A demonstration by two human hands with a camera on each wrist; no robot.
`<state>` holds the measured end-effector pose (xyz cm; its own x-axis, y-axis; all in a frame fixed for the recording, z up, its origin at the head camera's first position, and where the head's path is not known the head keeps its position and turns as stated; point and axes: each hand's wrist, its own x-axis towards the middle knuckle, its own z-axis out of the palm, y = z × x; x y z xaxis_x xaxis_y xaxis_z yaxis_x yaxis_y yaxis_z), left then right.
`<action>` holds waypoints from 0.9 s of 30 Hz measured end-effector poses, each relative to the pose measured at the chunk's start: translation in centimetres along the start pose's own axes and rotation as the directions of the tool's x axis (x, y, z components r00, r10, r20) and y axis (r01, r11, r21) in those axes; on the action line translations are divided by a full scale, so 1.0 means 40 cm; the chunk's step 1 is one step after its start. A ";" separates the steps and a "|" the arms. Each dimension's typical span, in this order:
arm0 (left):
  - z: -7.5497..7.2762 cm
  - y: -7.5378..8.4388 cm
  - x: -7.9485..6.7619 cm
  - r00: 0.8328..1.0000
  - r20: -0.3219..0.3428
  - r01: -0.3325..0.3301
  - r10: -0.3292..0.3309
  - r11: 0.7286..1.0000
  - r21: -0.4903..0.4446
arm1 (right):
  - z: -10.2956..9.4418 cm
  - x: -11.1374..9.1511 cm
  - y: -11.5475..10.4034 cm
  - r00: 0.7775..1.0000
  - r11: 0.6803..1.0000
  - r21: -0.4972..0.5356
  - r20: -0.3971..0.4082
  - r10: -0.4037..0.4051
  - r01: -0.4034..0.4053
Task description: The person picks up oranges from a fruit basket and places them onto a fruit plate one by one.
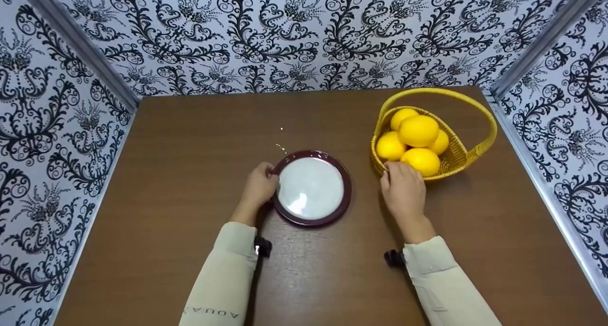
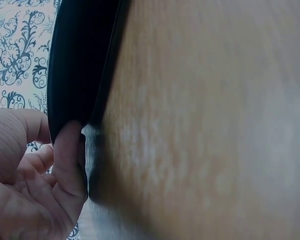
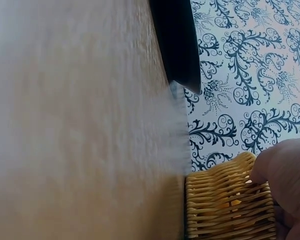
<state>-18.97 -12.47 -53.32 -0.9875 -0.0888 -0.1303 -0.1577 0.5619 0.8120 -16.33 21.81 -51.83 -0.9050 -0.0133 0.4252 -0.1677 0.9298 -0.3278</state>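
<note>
A white plate with a dark red rim (image 1: pixel 311 188) lies near the middle of the brown table. My left hand (image 1: pixel 256 188) pinches its left edge; the left wrist view shows the thumb and fingers on either side of the plate's dark rim (image 2: pixel 82 65). To the right stands a yellow wicker basket (image 1: pixel 457 159) with a tall handle, holding several yellow lemons (image 1: pixel 419 131). My right hand (image 1: pixel 405 193) grips the basket's near left rim. Close up in the right wrist view, the fingers (image 3: pixel 285 170) curl over the woven wall (image 3: pixel 225 205); some fingertips are hidden.
The brown table (image 1: pixel 199 140) is bounded by patterned black-and-white walls (image 1: pixel 294 36) at the back and both sides. Metal strips (image 1: pixel 546 188) run along the table's side edges. Small bright specks (image 1: pixel 281 148) show just beyond the plate.
</note>
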 end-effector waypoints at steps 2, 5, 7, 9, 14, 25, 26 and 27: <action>0.001 -0.001 0.001 1.000 -0.001 0.001 -0.001 1.000 -0.005 | 0.000 -0.004 0.000 1.000 1.000 0.008 0.000 -0.013 0.013; 0.002 -0.001 0.003 1.000 -0.003 0.003 -0.003 1.000 -0.018 | -0.006 -0.010 -0.003 0.999 0.999 0.028 0.006 -0.032 0.032; 0.003 -0.001 0.003 1.000 -0.001 0.004 -0.004 1.000 -0.028 | -0.013 -0.012 -0.005 0.999 0.998 0.047 0.015 -0.039 0.038; 0.004 -0.002 0.003 1.000 0.000 0.005 -0.005 1.000 -0.027 | -0.022 -0.010 -0.008 0.999 0.997 0.066 0.030 -0.043 0.041; 0.005 -0.001 0.003 1.000 0.002 0.009 -0.009 1.000 -0.014 | -0.052 0.007 -0.022 0.997 0.993 0.104 0.047 -0.067 0.062; 0.004 0.001 0.005 1.000 0.001 0.014 -0.014 1.000 -0.009 | -0.111 0.097 0.003 0.970 0.972 0.077 -0.116 -0.213 0.223; 0.003 0.001 0.005 1.000 0.000 0.015 -0.015 1.000 -0.005 | -0.115 0.106 0.008 0.969 0.972 0.077 -0.122 -0.213 0.223; 0.002 0.001 0.005 1.000 -0.001 0.016 -0.016 1.000 -0.003 | -0.118 0.116 0.013 0.969 0.972 0.076 -0.126 -0.214 0.224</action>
<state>-19.18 -12.40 -53.37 -0.9848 -0.0988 -0.1431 -0.1739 0.5576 0.8117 -18.76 23.97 -46.04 -0.7917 -0.1653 0.5881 -0.3953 0.8726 -0.2869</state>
